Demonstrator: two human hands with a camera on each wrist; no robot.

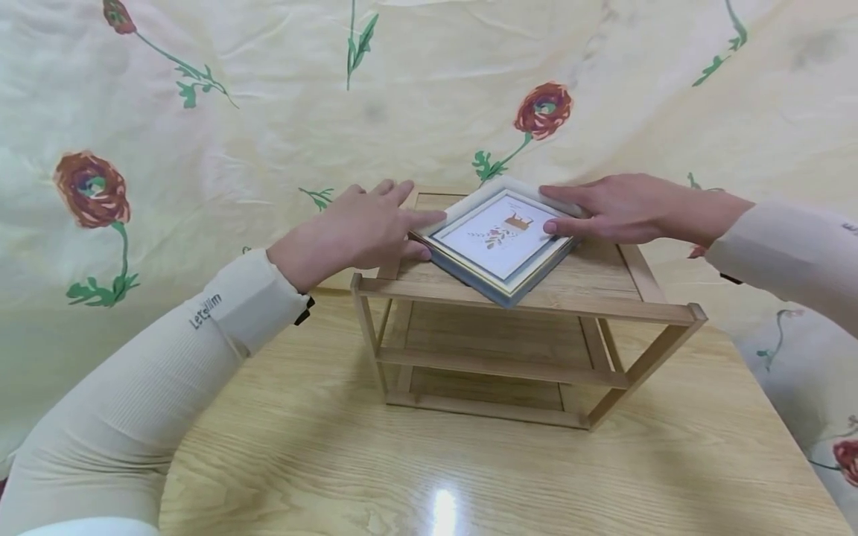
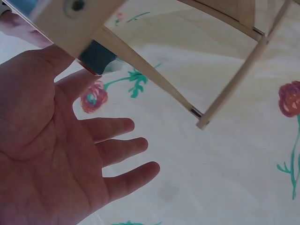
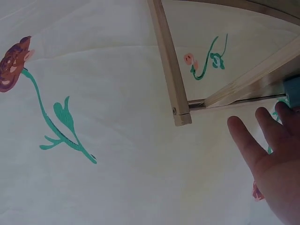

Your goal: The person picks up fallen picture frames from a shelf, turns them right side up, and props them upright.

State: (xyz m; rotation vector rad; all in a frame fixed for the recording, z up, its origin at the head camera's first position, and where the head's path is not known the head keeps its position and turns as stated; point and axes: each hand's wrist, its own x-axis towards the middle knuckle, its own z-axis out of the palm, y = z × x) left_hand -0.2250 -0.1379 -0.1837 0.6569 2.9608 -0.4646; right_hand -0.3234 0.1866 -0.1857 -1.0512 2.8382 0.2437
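A picture frame [image 1: 492,237] with a white and blue-grey border and a small flower print lies skewed on the top board of a wooden rack [image 1: 606,274]. At its left corner, my left hand [image 1: 358,229] holds it between thumb and index finger, the other fingers spread out. My right hand [image 1: 633,208] grips the opposite corner, thumb over the face and index finger along the far edge. In the left wrist view the frame's blue-grey corner [image 2: 96,57] shows beside the index finger. The right wrist view catches only its dark edge [image 3: 292,91] by my fingertips.
The rack has lower shelves [image 1: 496,335] with slanted side legs. It stands on a light wooden table [image 1: 335,447], whose right edge slopes away. A cream cloth [image 1: 268,89] painted with red flowers hangs behind.
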